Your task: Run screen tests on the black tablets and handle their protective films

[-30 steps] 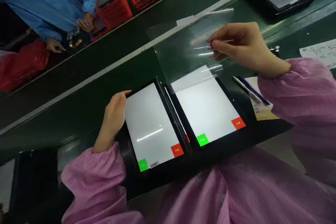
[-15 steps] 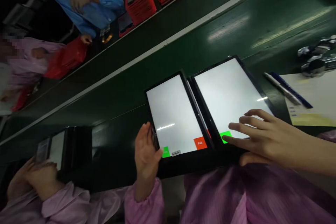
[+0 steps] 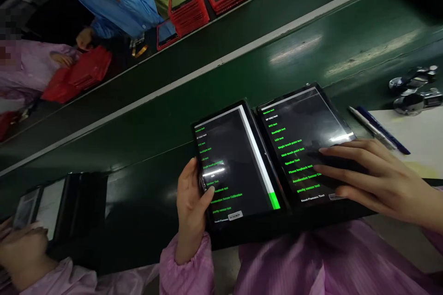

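Observation:
Two black tablets lie side by side in front of me, tilted. Both show dark screens with a list of mostly green test names. My left hand (image 3: 194,207) holds the left edge of the left tablet (image 3: 231,156), thumb over its screen and fingers along its side. A white strip with a green block runs down that tablet's right side, and a small barcode label sits low on it. Over the lower right of the right tablet (image 3: 294,133) is my right hand (image 3: 377,179), fingers apart and fingertips at the screen; whether they touch it I cannot tell.
Pens (image 3: 380,129) lie on white paper (image 3: 422,133) at right, beside shiny metal parts (image 3: 415,90). Across the green bench (image 3: 159,124) are stacks of red-framed panels (image 3: 189,11) and co-workers. At left, a neighbour's hands (image 3: 26,246) work on another tablet (image 3: 51,203).
Both screens have switched from white with coloured buttons to dark test lists. My left thumb has moved onto the screen. My right hand has shifted slightly right.

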`<state>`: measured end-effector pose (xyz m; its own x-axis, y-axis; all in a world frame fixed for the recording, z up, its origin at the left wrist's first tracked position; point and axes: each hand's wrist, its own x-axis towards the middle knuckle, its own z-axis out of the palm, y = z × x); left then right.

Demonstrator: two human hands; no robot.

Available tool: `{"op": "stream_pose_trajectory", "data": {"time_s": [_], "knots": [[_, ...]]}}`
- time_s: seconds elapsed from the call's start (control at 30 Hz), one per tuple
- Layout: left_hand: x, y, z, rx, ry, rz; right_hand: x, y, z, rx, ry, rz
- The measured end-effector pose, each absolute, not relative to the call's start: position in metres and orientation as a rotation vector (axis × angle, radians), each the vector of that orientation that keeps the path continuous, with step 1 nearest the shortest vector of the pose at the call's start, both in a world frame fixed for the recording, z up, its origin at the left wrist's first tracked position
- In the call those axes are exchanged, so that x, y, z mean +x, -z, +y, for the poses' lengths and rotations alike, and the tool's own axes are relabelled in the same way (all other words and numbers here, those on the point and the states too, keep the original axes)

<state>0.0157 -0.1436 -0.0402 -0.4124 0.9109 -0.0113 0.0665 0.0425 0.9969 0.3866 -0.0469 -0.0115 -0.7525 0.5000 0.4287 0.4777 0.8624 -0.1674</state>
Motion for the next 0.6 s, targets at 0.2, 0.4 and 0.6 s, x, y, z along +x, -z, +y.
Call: {"op": "stream_pose_trajectory", "data": {"time_s": [0.2,0.4,0.6], "knots": [[0.018,0.046,-0.144,1.101,-1.430,1.644,0.404,0.018,-0.046,-0.815,-0.113,-2.497],[-0.003,0.041,-0.126,1.017,-1.707,1.551,0.406,0.018,0.000,-1.389,-0.567,-1.972],[-0.021,0.069,-0.045,0.910,-1.661,1.539,0.378,0.056,0.078,-1.457,-1.286,-1.525]]}}
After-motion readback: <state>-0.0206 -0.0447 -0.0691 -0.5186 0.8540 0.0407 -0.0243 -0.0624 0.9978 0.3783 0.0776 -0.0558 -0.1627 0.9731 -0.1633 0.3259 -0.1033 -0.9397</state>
